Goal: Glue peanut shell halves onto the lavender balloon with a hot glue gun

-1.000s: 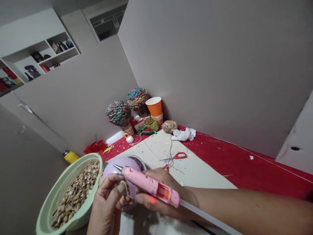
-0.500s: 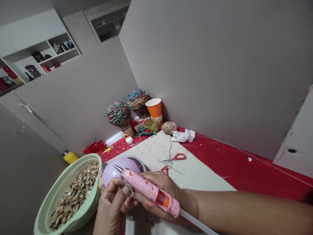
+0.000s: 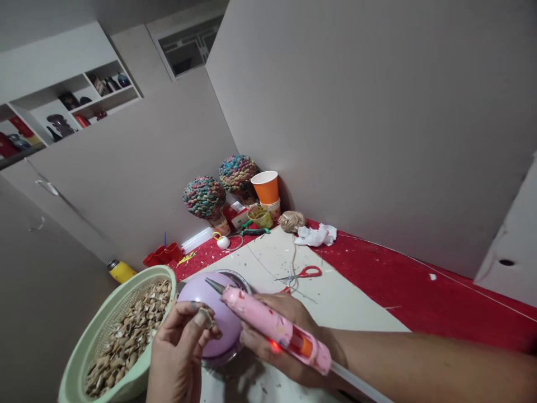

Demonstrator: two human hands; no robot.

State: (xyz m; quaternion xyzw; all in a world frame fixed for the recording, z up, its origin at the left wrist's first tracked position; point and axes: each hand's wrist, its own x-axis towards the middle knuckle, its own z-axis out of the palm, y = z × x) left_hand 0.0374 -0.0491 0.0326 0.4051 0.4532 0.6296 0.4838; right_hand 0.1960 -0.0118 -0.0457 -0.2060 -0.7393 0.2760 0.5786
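Note:
My right hand (image 3: pixel 289 330) is wrapped round a pink glue gun (image 3: pixel 268 324), its metal nozzle pointing up and left, a clear glue stick (image 3: pixel 356 380) coming out of its back. In my left hand (image 3: pixel 184 341) a small nutshell piece (image 3: pixel 205 318) is pinched between thumb and fingers. Behind both hands a purple balloon (image 3: pixel 224 330) rests in a round bowl (image 3: pixel 241 280), partly hidden. Left of my left hand stands a light green basket (image 3: pixel 78 352), holding many brown nutshells (image 3: pixel 126 341).
Red-handled scissors (image 3: pixel 308 272) lie on the white table covering (image 3: pixel 352 302). Farther back are a twine ball (image 3: pixel 292 221), crumpled tissue (image 3: pixel 316 235), an orange paper cup (image 3: pixel 265 187) and two colourful shell-covered balls on cups (image 3: pixel 204 197). Red cups (image 3: pixel 161 254) and a yellow bottle (image 3: pixel 121 271) stand left.
My hands have moved apart: the left with the shell to the left, the right with the glue gun to the right. More of the balloon shows, and a red light glows on the gun.

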